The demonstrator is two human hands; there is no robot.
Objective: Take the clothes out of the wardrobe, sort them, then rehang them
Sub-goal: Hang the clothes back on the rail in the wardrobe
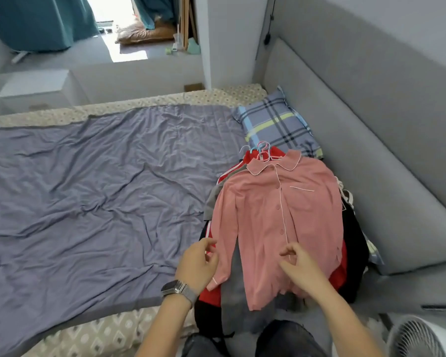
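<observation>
Hovering low over the pile of clothes [281, 228], both hands are sitting at its near end with fingers loosely curled. The left hand [197, 265], with a metal-band watch [177, 289] on its wrist, is lying at the cuff of the left sleeve of a pink button-up shirt [283, 217]; whether it is actually pinching the fabric I cannot tell. The right hand [298, 264] is resting over the shirt's lower front near the button line, and its grip is equally unclear. A white fan [420, 338] is showing at the near right corner.

The pink shirt is lying flat on top of the pile, collar pointing away, with red, grey and black garments spreading out beneath it. The pile is sitting on the right side of the bed, just beside the grey padded headboard [371, 150]. Pink, blue and white hangers [263, 150] are sticking out past the collar. Beyond them a plaid pillow [276, 124] is lying against the headboard, and a wrinkled purple-grey sheet [101, 189] is covering the bed to the left. Teal curtains [36, 21] are hanging in the far room.
</observation>
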